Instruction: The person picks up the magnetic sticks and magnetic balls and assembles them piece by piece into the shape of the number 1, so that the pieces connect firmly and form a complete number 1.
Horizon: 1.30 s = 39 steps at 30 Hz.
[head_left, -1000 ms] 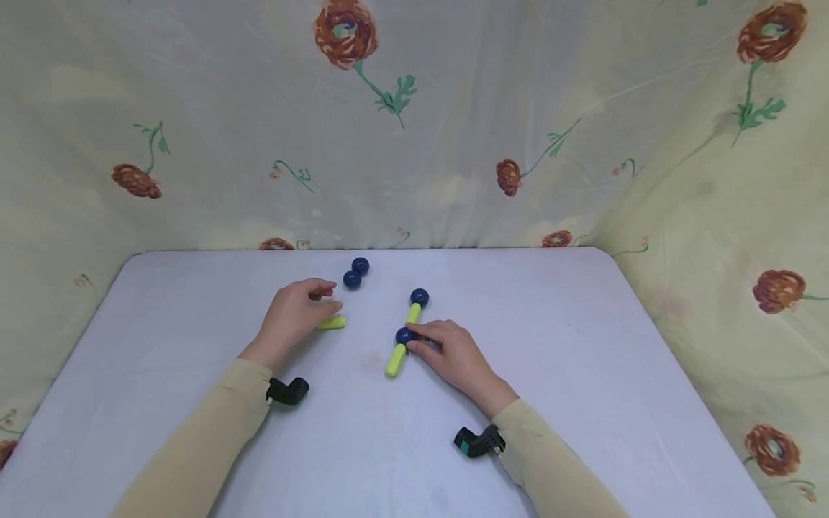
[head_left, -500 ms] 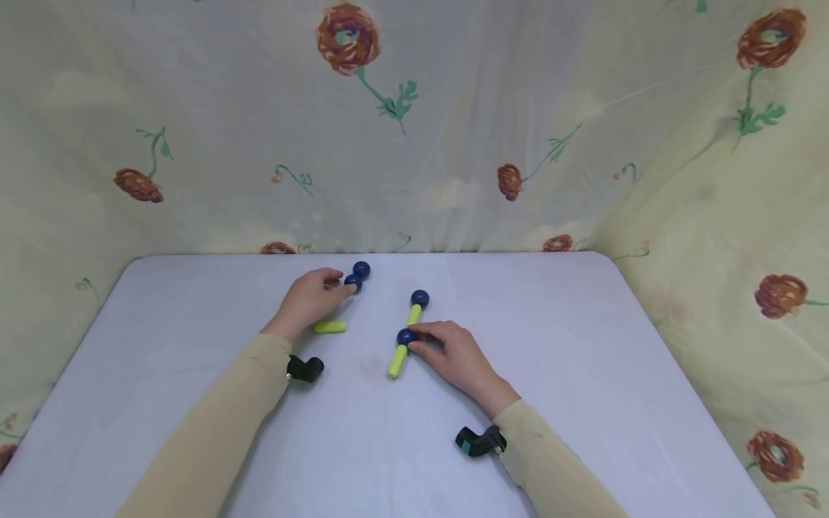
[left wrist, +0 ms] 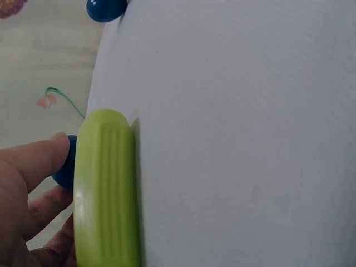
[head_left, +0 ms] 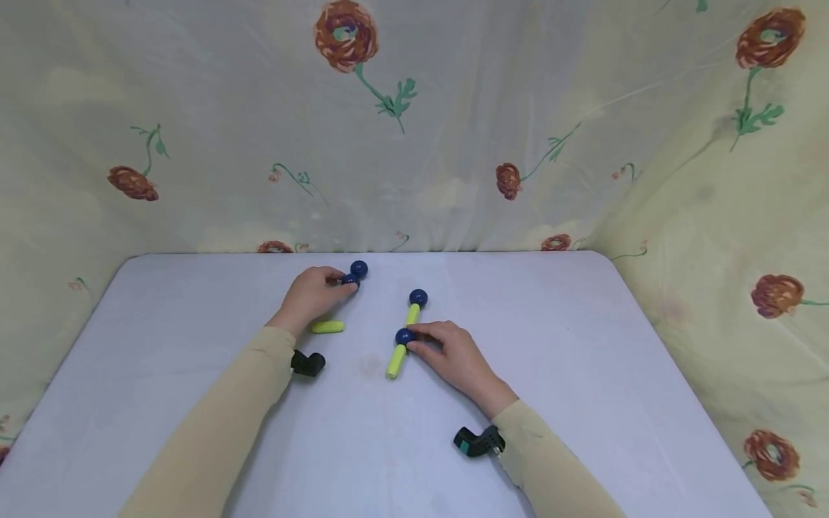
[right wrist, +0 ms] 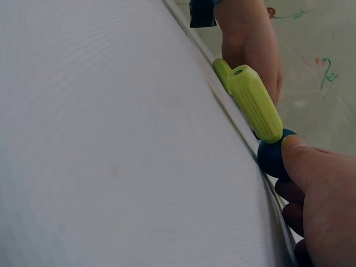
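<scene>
My left hand (head_left: 309,296) pinches a dark blue ball (head_left: 350,280) between thumb and fingers at the back of the table. Right behind it sits a second blue ball (head_left: 359,268). A loose lime-green ribbed rod (head_left: 327,326) lies below the left hand; in the left wrist view that rod (left wrist: 105,189) partly covers the pinched ball (left wrist: 67,169). With thumb and index finger, my right hand (head_left: 453,351) grips a blue ball (head_left: 404,337) midway along a straight chain. Green rods stand on either side of it, a near rod (head_left: 396,362) and a far rod (head_left: 412,315), with another ball (head_left: 418,297) at the far end.
A white-covered table (head_left: 557,338) has rounded back corners. Behind it and at both sides hangs a flowered curtain (head_left: 453,144). Black cameras sit on both wrists, the left camera (head_left: 308,363) and the right camera (head_left: 476,441).
My left hand has moved from above the loose rod, away and right, to the pair of balls and now pinches the nearer one. The right hand keeps its grip on the chain's middle ball.
</scene>
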Available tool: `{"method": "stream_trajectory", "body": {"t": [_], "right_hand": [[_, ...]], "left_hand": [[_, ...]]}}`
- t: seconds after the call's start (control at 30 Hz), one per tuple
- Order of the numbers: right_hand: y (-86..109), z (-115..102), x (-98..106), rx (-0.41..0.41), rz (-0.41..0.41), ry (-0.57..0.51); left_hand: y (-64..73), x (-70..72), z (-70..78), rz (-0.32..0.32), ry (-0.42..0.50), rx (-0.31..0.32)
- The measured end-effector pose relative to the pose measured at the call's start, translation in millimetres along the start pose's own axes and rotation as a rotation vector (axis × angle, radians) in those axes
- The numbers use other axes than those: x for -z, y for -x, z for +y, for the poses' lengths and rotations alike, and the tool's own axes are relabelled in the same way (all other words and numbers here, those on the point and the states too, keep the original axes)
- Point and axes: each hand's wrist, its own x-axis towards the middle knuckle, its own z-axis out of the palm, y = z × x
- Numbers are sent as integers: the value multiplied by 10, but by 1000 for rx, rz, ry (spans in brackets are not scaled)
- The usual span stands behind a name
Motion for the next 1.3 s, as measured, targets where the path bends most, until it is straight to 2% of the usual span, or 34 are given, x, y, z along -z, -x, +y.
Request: {"method": "stream_trajectory", "body": {"t": [0.2, 0.43, 0.6, 0.83, 1.07, 1.3], "right_hand": [[3, 1, 5, -10, 1, 4], [10, 20, 4, -14, 9, -9], [6, 23, -21, -16, 2, -13], [6, 7, -24, -15, 13, 3], [0, -13, -15, -28, 6, 13], [1, -18, -9, -20, 8, 10]], "left_hand": [[76, 45, -12, 4, 26, 11], [249, 130, -70, 17, 126, -23], [403, 165, -111, 6, 214, -22], [672, 194, -122, -7, 296, -58], [898, 127, -124, 1, 392, -110], [1056, -36, -150, 2, 441, -71]]}}
